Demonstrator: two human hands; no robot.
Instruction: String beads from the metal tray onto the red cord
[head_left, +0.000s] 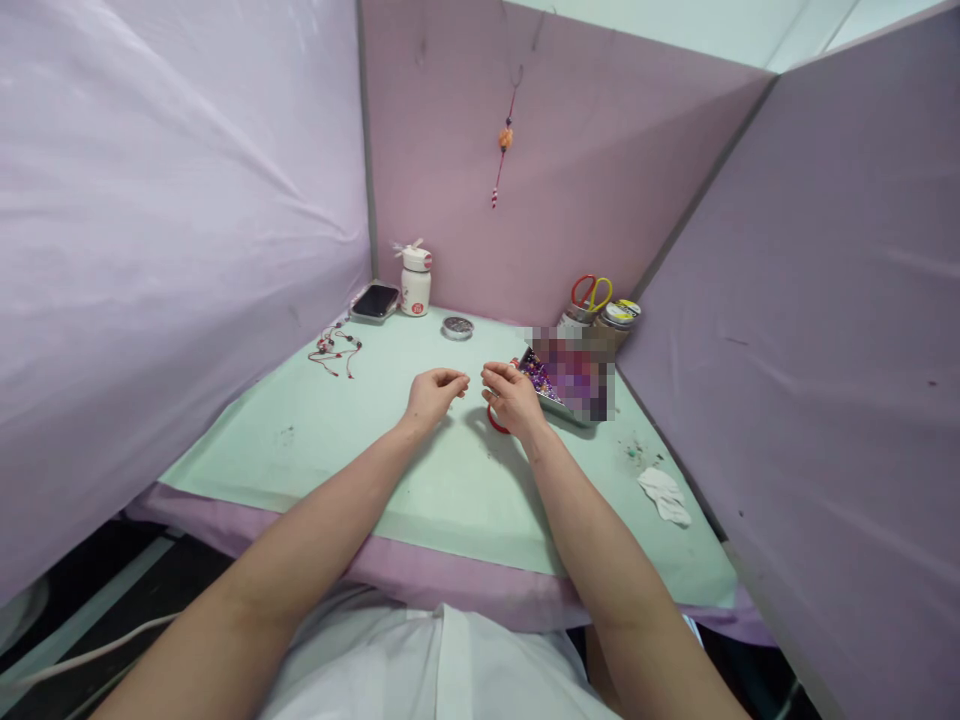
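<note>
My left hand (437,395) is raised over the middle of the table, with thumb and fingertips pinched together. Facing it across a small gap is my right hand (514,397), its fingers also drawn into a pinch. Whatever sits between the fingertips of either hand is too small to make out. Under my right hand a red loop (496,420) shows in part on the cloth. Just beyond that hand stands a metal tray (574,416) with purple beads (537,372) in it, partly blurred out.
Red beaded cords (334,350) lie at the left. Along the back are a phone (375,301), a white bottle (416,285), a small round case (457,328), scissors (592,291) in a holder and a jar (619,318). A crumpled tissue (664,496) lies right. A beaded pendant (505,139) hangs behind.
</note>
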